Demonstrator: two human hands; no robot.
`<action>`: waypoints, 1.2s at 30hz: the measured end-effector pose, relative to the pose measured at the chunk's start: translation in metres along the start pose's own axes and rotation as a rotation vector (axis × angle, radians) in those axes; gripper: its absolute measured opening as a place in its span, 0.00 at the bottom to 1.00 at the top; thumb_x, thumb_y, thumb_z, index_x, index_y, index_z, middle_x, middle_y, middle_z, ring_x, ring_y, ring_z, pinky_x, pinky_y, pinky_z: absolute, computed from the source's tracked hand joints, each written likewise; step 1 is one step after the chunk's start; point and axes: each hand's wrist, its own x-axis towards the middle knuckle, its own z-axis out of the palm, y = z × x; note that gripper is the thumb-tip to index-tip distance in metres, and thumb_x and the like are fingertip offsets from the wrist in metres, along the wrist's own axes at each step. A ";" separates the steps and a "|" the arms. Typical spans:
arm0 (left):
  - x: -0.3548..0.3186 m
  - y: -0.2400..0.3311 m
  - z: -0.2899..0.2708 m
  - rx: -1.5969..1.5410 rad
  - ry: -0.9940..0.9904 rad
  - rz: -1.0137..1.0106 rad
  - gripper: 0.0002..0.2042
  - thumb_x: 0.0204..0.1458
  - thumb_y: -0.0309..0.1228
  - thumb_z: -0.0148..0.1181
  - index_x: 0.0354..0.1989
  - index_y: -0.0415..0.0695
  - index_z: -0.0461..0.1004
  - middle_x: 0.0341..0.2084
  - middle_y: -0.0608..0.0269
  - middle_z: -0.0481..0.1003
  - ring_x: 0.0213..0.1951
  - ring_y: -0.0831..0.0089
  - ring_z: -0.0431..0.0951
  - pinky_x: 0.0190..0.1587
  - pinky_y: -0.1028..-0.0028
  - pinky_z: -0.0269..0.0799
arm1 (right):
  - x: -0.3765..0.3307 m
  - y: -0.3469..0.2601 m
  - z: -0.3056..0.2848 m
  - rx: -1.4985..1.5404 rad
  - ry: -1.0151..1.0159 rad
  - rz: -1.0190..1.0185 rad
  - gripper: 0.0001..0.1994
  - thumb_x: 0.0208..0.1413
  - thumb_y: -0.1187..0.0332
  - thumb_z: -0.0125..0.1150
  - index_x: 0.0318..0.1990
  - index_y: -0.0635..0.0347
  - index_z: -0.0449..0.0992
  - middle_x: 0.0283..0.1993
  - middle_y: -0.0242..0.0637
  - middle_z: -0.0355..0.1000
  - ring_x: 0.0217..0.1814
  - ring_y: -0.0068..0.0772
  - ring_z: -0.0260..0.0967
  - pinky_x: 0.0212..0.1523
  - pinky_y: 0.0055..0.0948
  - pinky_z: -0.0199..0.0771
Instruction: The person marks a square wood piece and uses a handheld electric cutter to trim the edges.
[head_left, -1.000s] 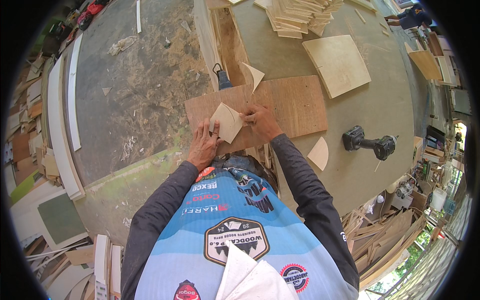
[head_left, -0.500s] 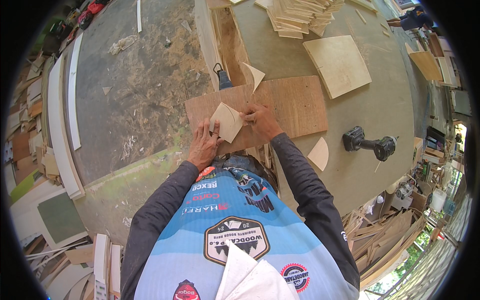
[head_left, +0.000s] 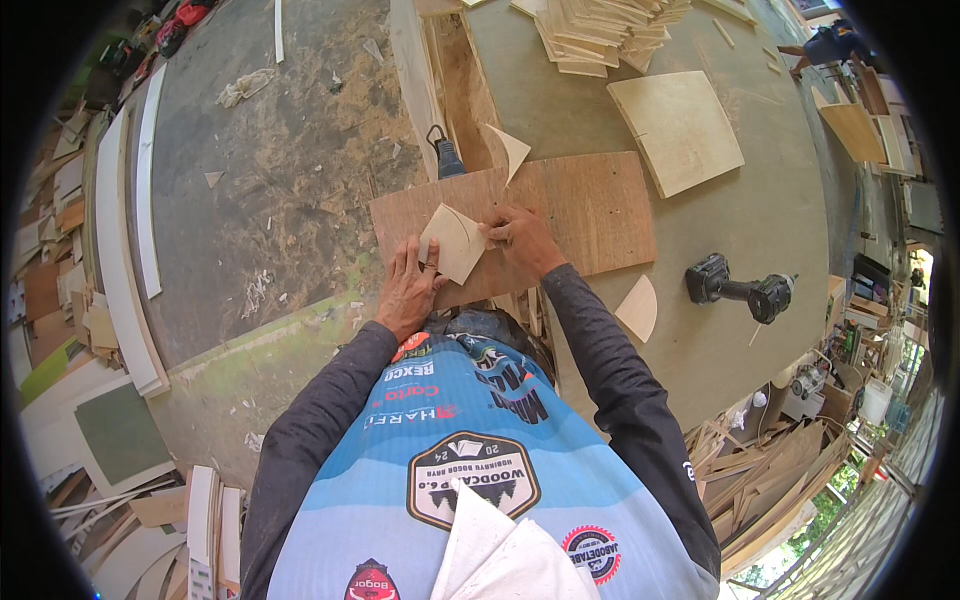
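A pale, fan-shaped plywood piece (head_left: 455, 240) lies on a brown plywood board (head_left: 590, 205) at the near edge of the workbench. My left hand (head_left: 408, 288) rests flat on the board with its fingers pressing the piece's left edge. My right hand (head_left: 520, 240) sits at the piece's right edge with fingers pinched together there; what it holds is too small to make out. A second fan-shaped piece (head_left: 508, 150) lies at the board's far edge, and a third (head_left: 638, 308) lies on the bench to the right.
A black cordless drill (head_left: 740, 288) lies on the grey bench (head_left: 760, 200) to the right. A square pale panel (head_left: 678, 128) and a stack of thin plywood pieces (head_left: 600, 30) sit farther back. A dark hand tool (head_left: 445, 155) lies beside the board. Offcuts and sawdust cover the floor to the left.
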 end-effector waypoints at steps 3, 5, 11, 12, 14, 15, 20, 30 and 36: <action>0.000 0.000 0.001 0.006 0.005 -0.001 0.35 0.66 0.43 0.52 0.77 0.41 0.48 0.67 0.34 0.55 0.67 0.38 0.58 0.69 0.49 0.57 | 0.001 0.000 -0.001 0.002 0.000 -0.010 0.08 0.63 0.68 0.64 0.36 0.60 0.86 0.38 0.37 0.77 0.46 0.42 0.74 0.47 0.39 0.72; -0.001 -0.001 0.002 0.007 0.012 -0.001 0.35 0.67 0.43 0.51 0.77 0.41 0.48 0.67 0.34 0.55 0.67 0.38 0.58 0.69 0.49 0.56 | 0.002 0.001 0.000 0.002 0.004 -0.017 0.08 0.63 0.68 0.63 0.36 0.60 0.86 0.38 0.37 0.77 0.46 0.43 0.74 0.47 0.39 0.73; -0.001 -0.002 0.008 -0.010 0.057 -0.004 0.36 0.65 0.44 0.53 0.78 0.45 0.49 0.68 0.37 0.54 0.67 0.39 0.60 0.66 0.49 0.61 | 0.002 0.005 0.003 0.035 0.003 0.002 0.08 0.63 0.68 0.63 0.36 0.61 0.86 0.39 0.38 0.77 0.46 0.44 0.74 0.46 0.40 0.74; -0.001 -0.002 0.008 -0.009 0.057 -0.006 0.36 0.65 0.44 0.54 0.78 0.45 0.49 0.68 0.37 0.54 0.67 0.39 0.60 0.66 0.49 0.61 | 0.002 0.004 0.002 0.030 -0.002 0.001 0.08 0.63 0.68 0.63 0.36 0.61 0.86 0.39 0.38 0.77 0.46 0.44 0.74 0.46 0.40 0.74; -0.001 -0.002 0.008 -0.009 0.057 -0.009 0.36 0.65 0.44 0.54 0.78 0.46 0.49 0.68 0.37 0.54 0.67 0.39 0.60 0.65 0.49 0.61 | 0.003 0.004 0.002 0.029 -0.007 0.008 0.08 0.63 0.68 0.64 0.36 0.60 0.86 0.39 0.38 0.77 0.46 0.44 0.75 0.46 0.40 0.74; -0.001 -0.002 0.008 -0.009 0.060 -0.008 0.36 0.65 0.44 0.54 0.78 0.46 0.49 0.68 0.37 0.54 0.67 0.39 0.60 0.65 0.49 0.61 | 0.003 0.003 0.002 0.033 -0.006 0.015 0.08 0.63 0.68 0.64 0.36 0.60 0.86 0.39 0.38 0.77 0.46 0.44 0.75 0.46 0.40 0.74; 0.000 0.000 0.003 0.003 0.011 -0.012 0.35 0.67 0.43 0.52 0.77 0.41 0.48 0.67 0.34 0.56 0.67 0.38 0.58 0.68 0.50 0.57 | 0.004 0.010 0.006 0.015 0.006 -0.002 0.07 0.62 0.67 0.65 0.36 0.58 0.86 0.39 0.36 0.78 0.47 0.43 0.75 0.47 0.39 0.73; 0.001 0.002 -0.001 0.000 0.016 -0.016 0.35 0.66 0.42 0.53 0.77 0.40 0.50 0.67 0.34 0.55 0.67 0.39 0.59 0.68 0.50 0.58 | 0.005 0.013 0.007 0.005 0.021 -0.047 0.06 0.62 0.68 0.65 0.34 0.55 0.86 0.38 0.35 0.78 0.44 0.42 0.76 0.47 0.39 0.72; 0.001 0.002 0.001 0.001 0.022 -0.019 0.36 0.65 0.42 0.54 0.77 0.40 0.49 0.67 0.35 0.56 0.67 0.39 0.59 0.68 0.50 0.58 | 0.006 0.014 0.006 -0.018 0.028 -0.078 0.05 0.61 0.69 0.65 0.35 0.56 0.86 0.38 0.35 0.78 0.44 0.42 0.76 0.46 0.39 0.73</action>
